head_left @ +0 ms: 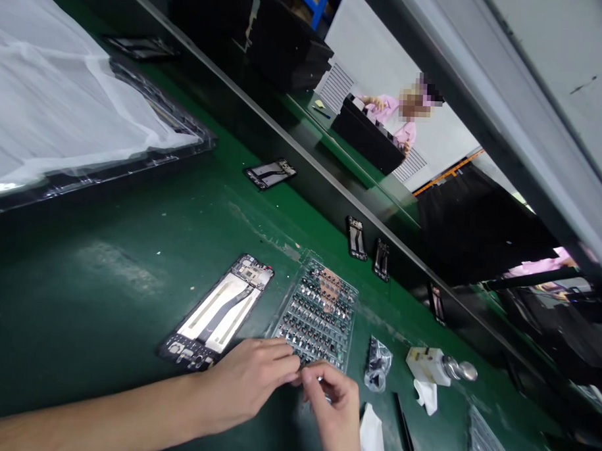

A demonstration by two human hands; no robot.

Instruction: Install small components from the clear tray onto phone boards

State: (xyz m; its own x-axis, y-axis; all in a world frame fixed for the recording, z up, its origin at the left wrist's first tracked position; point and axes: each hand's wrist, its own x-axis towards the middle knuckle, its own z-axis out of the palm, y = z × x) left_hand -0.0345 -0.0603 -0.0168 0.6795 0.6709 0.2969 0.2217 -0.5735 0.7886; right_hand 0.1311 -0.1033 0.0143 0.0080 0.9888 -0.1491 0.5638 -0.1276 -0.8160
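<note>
A scuffed dark green worktop (105,297) fills the scene, bounded on the far side by a long grey metal rail (303,153); beyond it, a person in a pink smock (388,113) sits at another bench. Five phone frames lie on the worktop: one large, with a ribbon cable (216,313), and four small and black (270,173). Near right are a crinkled plastic bag (378,364), a white bottle (437,366), two tissue scraps (373,433) and black tweezers (405,430). A clear plastic tray (317,315) holds rows of tiny dark parts. The curled left hand (246,385) and right hand (331,411) meet at its near edge; whatever they pinch is too small to tell.
</note>
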